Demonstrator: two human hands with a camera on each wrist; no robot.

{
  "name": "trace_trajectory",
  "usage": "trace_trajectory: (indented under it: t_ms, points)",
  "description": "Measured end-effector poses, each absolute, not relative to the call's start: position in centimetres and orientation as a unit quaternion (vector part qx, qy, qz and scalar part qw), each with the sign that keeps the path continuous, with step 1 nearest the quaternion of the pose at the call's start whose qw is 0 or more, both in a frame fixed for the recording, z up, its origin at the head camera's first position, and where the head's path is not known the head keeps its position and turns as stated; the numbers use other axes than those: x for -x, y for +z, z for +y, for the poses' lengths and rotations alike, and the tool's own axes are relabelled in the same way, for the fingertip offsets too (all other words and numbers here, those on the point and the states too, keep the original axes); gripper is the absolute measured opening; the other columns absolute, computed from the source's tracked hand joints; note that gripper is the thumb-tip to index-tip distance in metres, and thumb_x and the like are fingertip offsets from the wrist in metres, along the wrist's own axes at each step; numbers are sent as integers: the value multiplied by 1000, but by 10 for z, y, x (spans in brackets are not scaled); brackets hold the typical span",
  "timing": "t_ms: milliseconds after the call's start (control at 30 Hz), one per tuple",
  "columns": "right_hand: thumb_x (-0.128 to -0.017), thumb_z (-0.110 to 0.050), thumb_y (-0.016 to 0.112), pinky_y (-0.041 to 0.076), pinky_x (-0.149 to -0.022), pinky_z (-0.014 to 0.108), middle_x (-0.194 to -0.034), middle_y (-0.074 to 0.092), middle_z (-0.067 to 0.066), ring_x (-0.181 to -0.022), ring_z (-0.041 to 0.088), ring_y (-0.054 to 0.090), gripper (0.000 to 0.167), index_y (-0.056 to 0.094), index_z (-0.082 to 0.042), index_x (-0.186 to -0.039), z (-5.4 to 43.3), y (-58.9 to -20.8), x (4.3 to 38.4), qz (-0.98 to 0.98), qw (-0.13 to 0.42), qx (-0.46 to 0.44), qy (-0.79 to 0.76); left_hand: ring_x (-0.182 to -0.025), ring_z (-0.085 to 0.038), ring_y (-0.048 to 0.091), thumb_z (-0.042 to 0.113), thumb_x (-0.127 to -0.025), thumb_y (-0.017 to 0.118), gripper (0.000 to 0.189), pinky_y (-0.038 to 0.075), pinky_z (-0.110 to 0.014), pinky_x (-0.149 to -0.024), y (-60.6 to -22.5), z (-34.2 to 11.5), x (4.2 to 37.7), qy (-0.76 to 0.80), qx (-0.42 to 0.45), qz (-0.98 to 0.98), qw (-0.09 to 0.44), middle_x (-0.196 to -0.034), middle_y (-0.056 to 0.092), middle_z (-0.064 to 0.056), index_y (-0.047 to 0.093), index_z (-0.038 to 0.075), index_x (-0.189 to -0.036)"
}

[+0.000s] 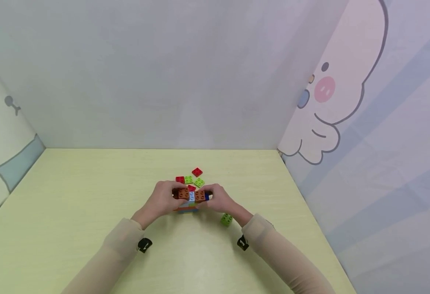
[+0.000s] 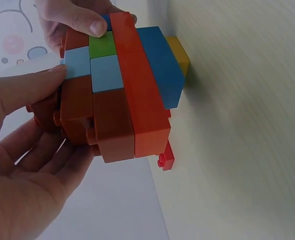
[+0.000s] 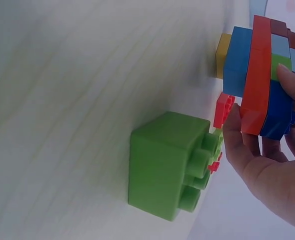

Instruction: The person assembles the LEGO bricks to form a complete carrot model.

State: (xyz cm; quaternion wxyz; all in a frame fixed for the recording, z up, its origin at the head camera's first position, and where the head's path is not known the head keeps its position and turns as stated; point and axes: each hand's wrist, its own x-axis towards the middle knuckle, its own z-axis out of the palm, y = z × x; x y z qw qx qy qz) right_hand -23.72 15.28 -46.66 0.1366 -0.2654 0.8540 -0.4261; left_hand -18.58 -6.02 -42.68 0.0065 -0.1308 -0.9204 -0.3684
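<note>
Both hands grip one stack of toy building bricks at its two ends. A yellow brick (image 2: 178, 56) is lowest, right at the tabletop, with a blue brick (image 2: 160, 65) and a long orange-red brick (image 2: 140, 85) above. Over these come brown bricks (image 2: 113, 122), light blue bricks (image 2: 106, 72), a green brick (image 2: 102, 46) and a dark blue brick (image 3: 277, 107). My left hand (image 1: 160, 201) holds the brown end, thumb in front and fingers behind. At the other end, my right hand (image 1: 218, 199) has its thumb by the small green brick and fingers around the far side.
A loose green brick (image 1: 227, 219) lies near my right wrist, studs up. Behind the stack lie several flat red and lime pieces, among them a red one (image 1: 197, 172) and a lime one (image 1: 199, 182). A pale wall (image 1: 163, 102) borders the table's back edge.
</note>
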Motion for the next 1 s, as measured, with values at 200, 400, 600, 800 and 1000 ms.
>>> trace_trajectory:
  t_ms: [200,400,600,800,1000]
  points:
    - [-74,-18,84,49,-79,29,-103,65,-3,-92,12,59,39,70,-12,-110,153,-468,236,860,140,250,-423,-88,-20,56,14,-74,83,40,51,-35,-76,-426,-60,187,-387,118,-915,-6,-103,64,-5,71,7,-112]
    - [-73,-18,85,49,-79,30,-101,65,-6,-93,11,59,40,70,-13,-110,155,-473,237,859,145,241,-427,-94,-21,55,15,-72,85,42,49,-40,-82,-426,-59,189,-387,107,-916,-16,-106,64,-7,72,7,-111]
    - [-72,-16,86,49,-79,30,-98,66,-7,-90,11,60,39,70,-13,-108,156,-478,239,857,141,242,-433,-95,-22,56,15,-72,85,43,49,-39,-82,-427,-59,190,-389,98,-916,-17,-105,64,-6,72,7,-111]
    - [-70,-14,86,49,-78,30,-97,66,-4,-89,12,61,40,69,-11,-107,157,-479,238,859,142,236,-433,-97,-24,54,15,-71,86,45,48,-41,-82,-424,-57,191,-363,98,-926,-29,-107,63,-9,71,5,-112]
    - [-70,-14,86,49,-78,30,-98,66,-3,-89,12,60,41,69,-10,-108,156,-481,237,862,140,229,-431,-103,-28,48,15,-71,85,47,44,-44,-88,-417,-53,192,-329,92,-938,-53,-112,60,-12,70,4,-114]
